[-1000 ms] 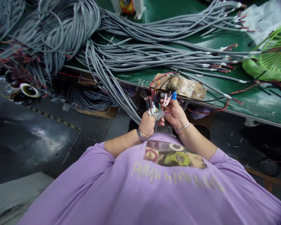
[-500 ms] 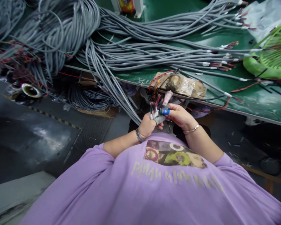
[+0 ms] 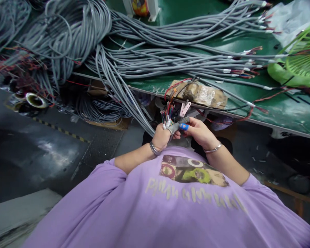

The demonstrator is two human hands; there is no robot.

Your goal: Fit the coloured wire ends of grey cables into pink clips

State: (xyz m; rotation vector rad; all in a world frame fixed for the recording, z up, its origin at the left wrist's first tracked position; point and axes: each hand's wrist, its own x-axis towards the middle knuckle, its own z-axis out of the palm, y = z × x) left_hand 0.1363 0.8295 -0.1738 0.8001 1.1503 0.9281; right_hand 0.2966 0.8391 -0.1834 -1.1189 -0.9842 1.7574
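Note:
My left hand is closed round the ends of a bunch of grey cables that hang off the bench. Coloured wire ends and white sleeves stick up above its fingers, and its thumb is wrapped in grey. Close beside it, my right hand has thumb and forefinger pinched together near the left thumb. Blue wrapping covers the right thumb, grey the forefinger. Whatever sits in that pinch is too small to make out. Just beyond the hands is a pink clip at the bench edge.
Long grey cables lie across the green bench, with coils heaped at left. A taped cardboard block rests on the front edge. At right are a green fan and a plastic bag. More cable is underneath.
My right hand has shifted slightly down and right, its fingertips now beside the left thumb. The wire ends in my left hand have tilted left and show more fully.

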